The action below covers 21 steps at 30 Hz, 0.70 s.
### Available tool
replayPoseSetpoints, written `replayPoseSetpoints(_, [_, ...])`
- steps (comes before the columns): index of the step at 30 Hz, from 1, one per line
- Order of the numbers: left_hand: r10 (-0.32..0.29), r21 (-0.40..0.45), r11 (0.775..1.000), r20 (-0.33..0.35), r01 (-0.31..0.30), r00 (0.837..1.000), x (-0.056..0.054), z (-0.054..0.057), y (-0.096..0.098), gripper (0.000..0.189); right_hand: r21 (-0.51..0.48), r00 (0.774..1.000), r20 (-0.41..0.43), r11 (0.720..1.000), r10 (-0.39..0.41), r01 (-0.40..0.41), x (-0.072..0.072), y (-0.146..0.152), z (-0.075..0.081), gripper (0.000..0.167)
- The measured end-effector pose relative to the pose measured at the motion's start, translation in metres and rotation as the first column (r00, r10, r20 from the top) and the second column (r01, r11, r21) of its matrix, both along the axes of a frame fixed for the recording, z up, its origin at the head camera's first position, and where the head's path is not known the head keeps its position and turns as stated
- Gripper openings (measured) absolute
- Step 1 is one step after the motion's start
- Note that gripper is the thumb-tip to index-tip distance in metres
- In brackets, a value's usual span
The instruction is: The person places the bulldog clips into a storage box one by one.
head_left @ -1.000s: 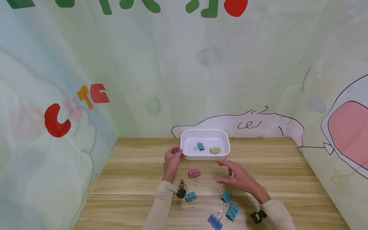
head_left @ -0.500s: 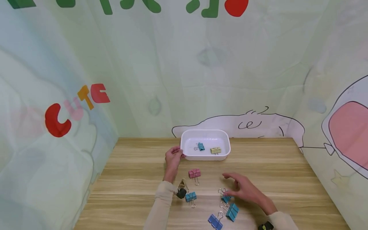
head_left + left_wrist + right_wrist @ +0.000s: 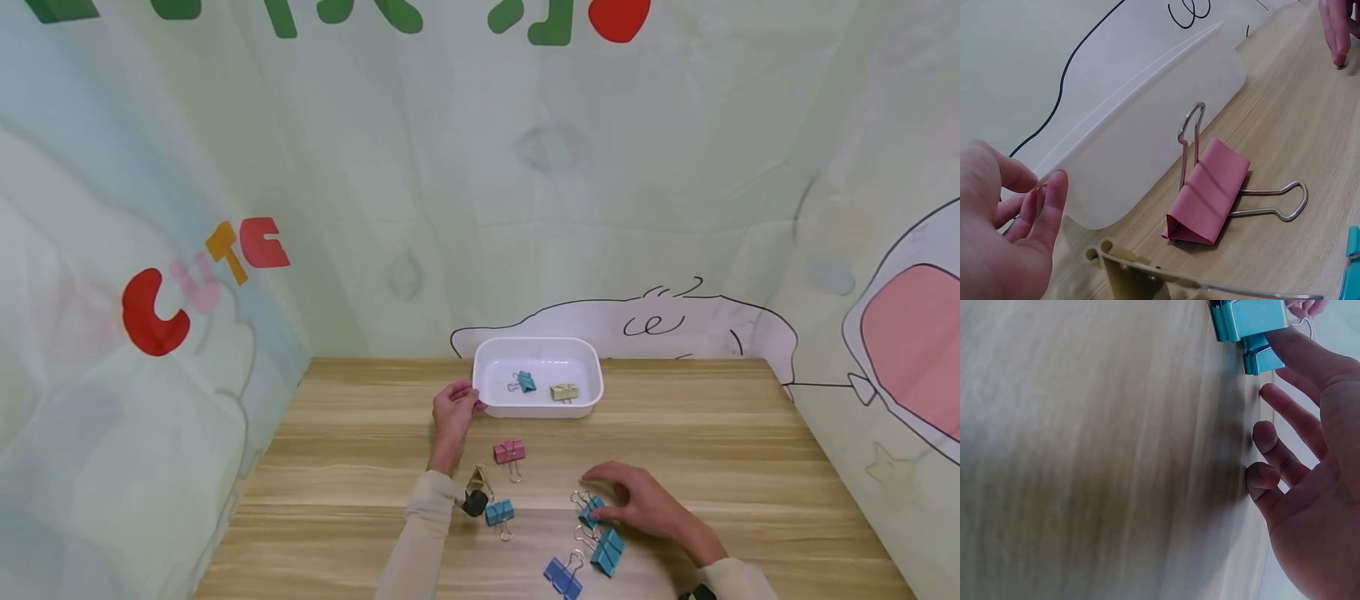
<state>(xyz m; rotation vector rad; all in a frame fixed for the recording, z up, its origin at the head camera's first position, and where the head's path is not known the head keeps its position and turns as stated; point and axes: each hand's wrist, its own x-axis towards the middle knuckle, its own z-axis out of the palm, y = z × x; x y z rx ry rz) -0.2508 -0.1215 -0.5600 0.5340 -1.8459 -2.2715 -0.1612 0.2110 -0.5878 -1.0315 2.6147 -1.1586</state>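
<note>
"Which thing is the right hand reaching around?"

"A small teal binder clip. It is lying on the wood-grain table, just beyond a larger teal binder clip."

"How is it looking?"

"Its folded body is showing a glossy blue-green. Its silver wire handles are pointing away to the left, ending in rounded loops. The thumb is covering part of its near side."

"And the hand itself?"

"The right hand is staying about half open, thumb and forefinger standing apart on either side of the clip, the other fingers curving loosely. I cannot tell whether the thumb is touching the clip or only overlapping it."

"What is the left hand doing?"

"The left hand is pinching the rim of a white plastic tray at its near left corner. Inside, a teal clip and a pale yellow clip are lying apart."

"Anything near that wrist?"

"A pink binder clip is resting with one wire handle standing up and the other sticking out sideways. A gold binder clip is sitting nearby."
</note>
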Motion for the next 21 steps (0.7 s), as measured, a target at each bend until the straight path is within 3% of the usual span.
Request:
replayPoseSetpoints(9, [0.001, -0.002, 1.000, 0.007, -0.001, 1.000, 0.0012, 0.0018, 0.0007, 0.031, 0.048, 0.999, 0.030, 0.999, 0.019, -0.020, 0.0009, 0.0014, -0.0021, 0.024])
replayPoseSetpoints(21, [0.014, 0.018, 1.000, -0.013, -0.014, 1.000, -0.0004, 0.0008, 0.0011, 0.031, -0.006, 0.999, -0.020, 0.999, 0.036, -0.037, 0.0009, 0.0004, 0.0012, 0.018])
